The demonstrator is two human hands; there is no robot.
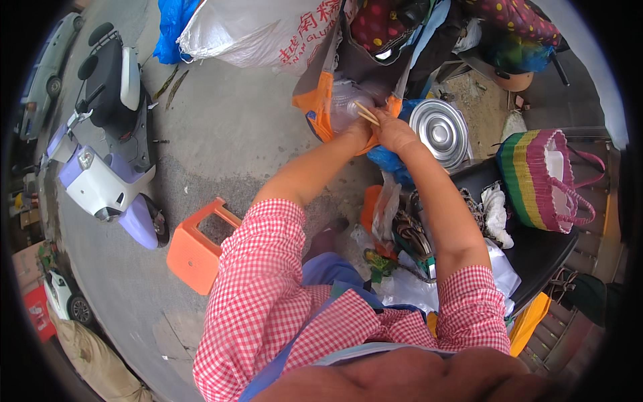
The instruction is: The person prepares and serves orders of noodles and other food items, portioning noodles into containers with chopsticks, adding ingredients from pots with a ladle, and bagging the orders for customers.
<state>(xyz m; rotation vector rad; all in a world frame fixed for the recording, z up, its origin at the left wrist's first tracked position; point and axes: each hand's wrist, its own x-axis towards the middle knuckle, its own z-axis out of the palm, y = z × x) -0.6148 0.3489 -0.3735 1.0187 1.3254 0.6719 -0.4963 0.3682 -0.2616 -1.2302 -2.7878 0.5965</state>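
Note:
Both of my hands are at the mouth of an orange and grey bag [307, 103]. A pair of wooden chopsticks [368, 118] is in my right hand [395, 131]. Beside it, my left hand [359, 132] reaches to the bag's near edge. Its fingers are partly hidden behind the right hand, so its grip is unclear. Clear plastic containers [343, 103] show inside the bag, just beyond the hands. A round metal lid [439, 131] with concentric rings lies to the right of my right hand.
A large white woven sack [241, 32] lies beyond. Left are an orange plastic stool [193, 251] and a parked scooter [95, 186]. A striped woven basket [527, 181] stands right, on a black surface [547, 246]. Plastic bags [409, 289] lie below my right arm.

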